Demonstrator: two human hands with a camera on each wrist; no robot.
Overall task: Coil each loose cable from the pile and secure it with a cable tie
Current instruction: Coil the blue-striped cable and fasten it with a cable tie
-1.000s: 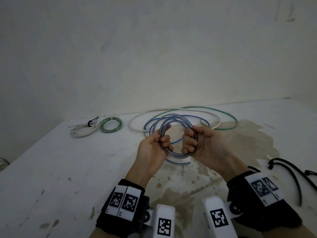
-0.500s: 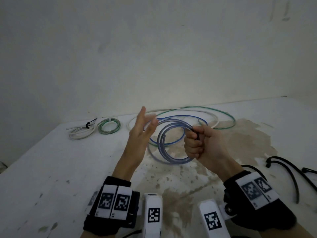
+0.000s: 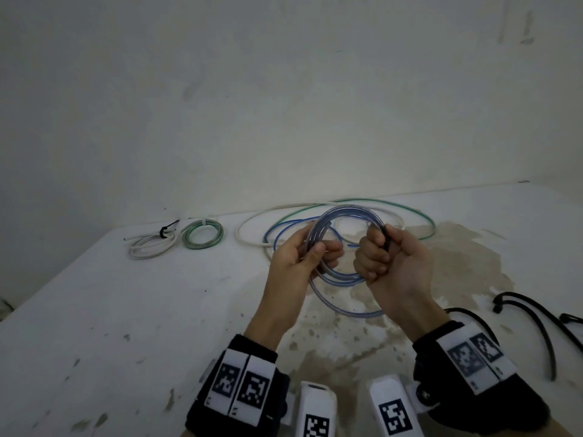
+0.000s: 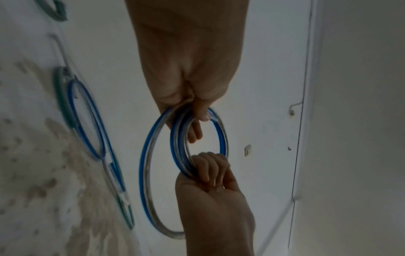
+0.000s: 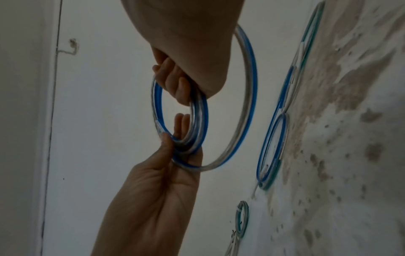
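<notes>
We cannot see the stretch of the blue coil (image 3: 344, 212) that passes inside the right hand (image 3: 388, 263), whose curled fingers cover it, nor the part under the thumb of the left hand (image 3: 299, 257). A dark strip (image 3: 385, 239) pokes from the right fist; most of it is buried in the grip, and we cannot tell what it is. Right of the coil, the black ties (image 3: 536, 323) run off the picture's edge. In the left wrist view, the loose cables (image 4: 87, 121) on the tabletop (image 4: 32, 121) left of the coil are smeared by blur, and the green coil (image 4: 54, 10) is cut by the top edge.
</notes>
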